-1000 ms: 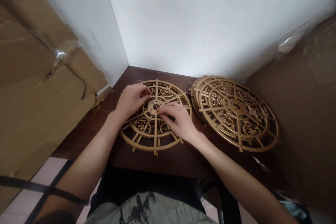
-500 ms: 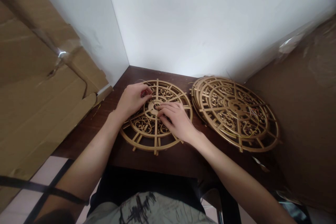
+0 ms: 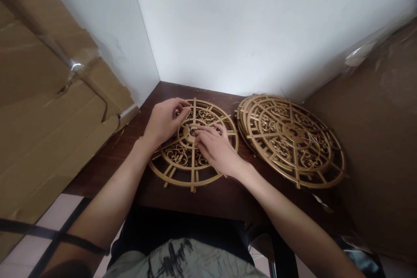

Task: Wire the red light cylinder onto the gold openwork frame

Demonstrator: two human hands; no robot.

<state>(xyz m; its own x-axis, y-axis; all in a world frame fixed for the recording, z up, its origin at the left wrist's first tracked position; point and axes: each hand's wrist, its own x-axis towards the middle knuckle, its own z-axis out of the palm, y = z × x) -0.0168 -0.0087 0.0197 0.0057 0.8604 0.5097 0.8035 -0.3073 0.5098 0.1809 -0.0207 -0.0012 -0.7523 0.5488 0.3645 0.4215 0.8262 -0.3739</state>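
A round gold openwork disc [image 3: 182, 156] lies flat on the dark wooden table [image 3: 208, 195]. My left hand [image 3: 163, 121] rests on its upper left part, thumb and fingers pinched on a thin wire that runs toward the hub. My right hand [image 3: 216, 150] lies over the disc's right half, fingertips pressed together at the central hub [image 3: 192, 131]. What the right fingers hold is too small to name.
A stack of similar gold discs [image 3: 293, 139] sits to the right on the table. A flattened cardboard box [image 3: 48, 108] leans at the left, and a plastic-wrapped brown carton [image 3: 381, 130] stands at the right. White walls close off the back.
My left hand has lifted slightly and drawn its pinch up and away from the hub. My right hand has shifted a little toward the hub.
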